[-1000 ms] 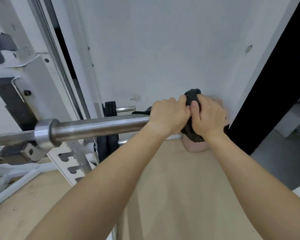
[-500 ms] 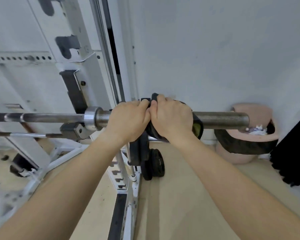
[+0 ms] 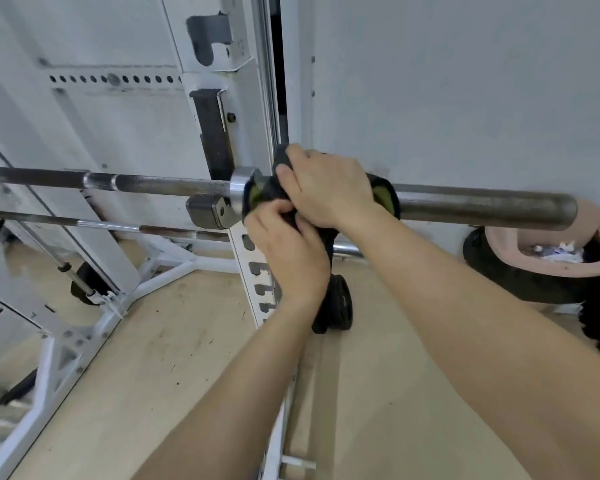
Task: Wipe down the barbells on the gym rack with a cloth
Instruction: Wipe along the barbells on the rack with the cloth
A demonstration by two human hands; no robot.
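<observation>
The right hand [image 3: 329,188] is clamped over a dark cloth [image 3: 383,195] wrapped round the barbell sleeve [image 3: 482,206], just outboard of the collar [image 3: 240,188]; the left hand [image 3: 288,251], touching it from below, pinches the cloth's hanging folds. The bar rests on the white rack's [image 3: 253,268] hook, a second barbell [image 3: 111,227] lower behind. The step in hand appears to be wiping the sleeve at its inner end; the next move likely calls for sliding the cloth outward along the bare sleeve.

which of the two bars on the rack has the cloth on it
The upper, thicker barbell: the dark cloth wraps its sleeve beside the collar. The thinner lower bar is bare.
</observation>
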